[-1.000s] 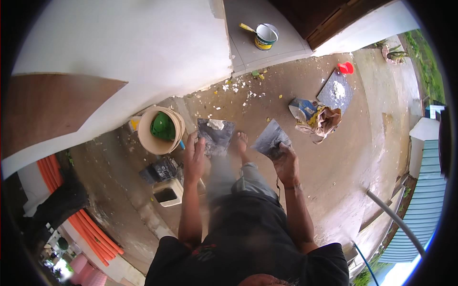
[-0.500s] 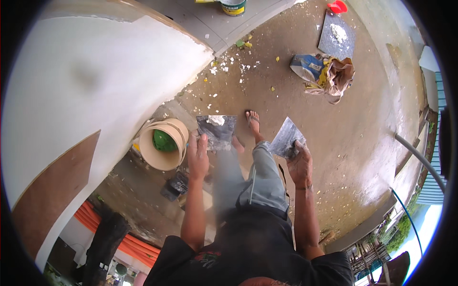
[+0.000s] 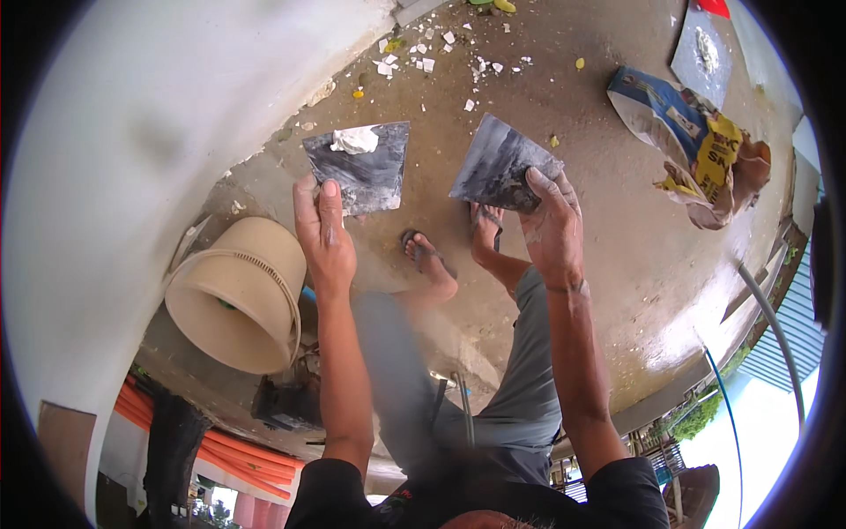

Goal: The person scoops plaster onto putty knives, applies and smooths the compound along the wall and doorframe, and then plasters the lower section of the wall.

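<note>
In my left hand (image 3: 328, 231) is a flat dark plate (image 3: 374, 181), gripped at its lower left corner with the thumb on top. A lump of white putty (image 3: 355, 139) sits near that plate's far edge. My right hand (image 3: 553, 220) grips a second flat dark plate (image 3: 498, 163) by its right side, thumb on the face. Pale smears streak this plate, and no lump shows on it. The two plates are apart, side by side above the floor. White residue marks my fingers.
A beige bucket (image 3: 264, 247) stands at the left by the white wall (image 3: 150, 115). White chips (image 3: 428, 64) litter the floor ahead. An opened paper sack (image 3: 674, 123) lies at the right, near a board (image 3: 692, 66) with white powder. A grey pipe (image 3: 775, 326) rises at far right.
My body is lower, with knees bent and apart, and the floor and bucket look closer. Both hands, still holding their plates, are farther forward in view.
</note>
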The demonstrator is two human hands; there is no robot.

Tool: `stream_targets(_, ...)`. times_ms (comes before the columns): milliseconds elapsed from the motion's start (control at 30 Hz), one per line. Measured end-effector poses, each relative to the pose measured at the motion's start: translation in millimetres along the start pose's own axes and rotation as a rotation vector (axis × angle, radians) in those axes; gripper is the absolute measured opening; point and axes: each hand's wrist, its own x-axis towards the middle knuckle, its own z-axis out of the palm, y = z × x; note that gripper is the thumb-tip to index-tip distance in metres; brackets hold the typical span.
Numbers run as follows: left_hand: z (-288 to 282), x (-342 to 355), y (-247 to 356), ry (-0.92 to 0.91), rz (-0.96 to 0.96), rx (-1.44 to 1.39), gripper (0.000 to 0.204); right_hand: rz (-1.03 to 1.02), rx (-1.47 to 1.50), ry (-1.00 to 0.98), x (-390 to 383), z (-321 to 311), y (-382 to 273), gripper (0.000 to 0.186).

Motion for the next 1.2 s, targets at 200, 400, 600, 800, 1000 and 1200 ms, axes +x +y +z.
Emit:
stream_targets(200, 2.8, 58.3, -71.7, 0.087, 0.088, -0.016, 0.032, 0.030, -0.035, 0.013, 61.1, 12.9, 33.0, 0.026)
stream_targets(400, 4.3, 79.4, -61.0, 0.131, 0.215, -0.059, 0.032, 0.019, -0.135, -0.167, 75.1, 58.1, 36.8, 0.024)
stream_targets(600, -6.5, 67.1, -28.8, 0.263, 0.443, -0.024, 0.031, -0.160, -0.212, -0.351, 85.4, 74.7, 66.4, 0.029)
stream_targets(800, -20.2, 12.9, 4.1, 0.336, 0.452, 0.211, 0.033, 0.003, -0.083, -0.386, 64.7, 86.6, 86.4, 0.025)
stream_targets(1000, -24.4, -25.3, 13.6, 0.271, 0.423, 0.688, 0.029, 0.174, 0.069, -0.358, 37.0, 96.5, 92.0, 0.014)
stream_targets(1200, -7.9, -52.5, 20.0, 0.174, 0.412, 0.972, 0.027, 0.153, 0.053, -0.391, 55.9, 77.8, 85.3, 0.010)
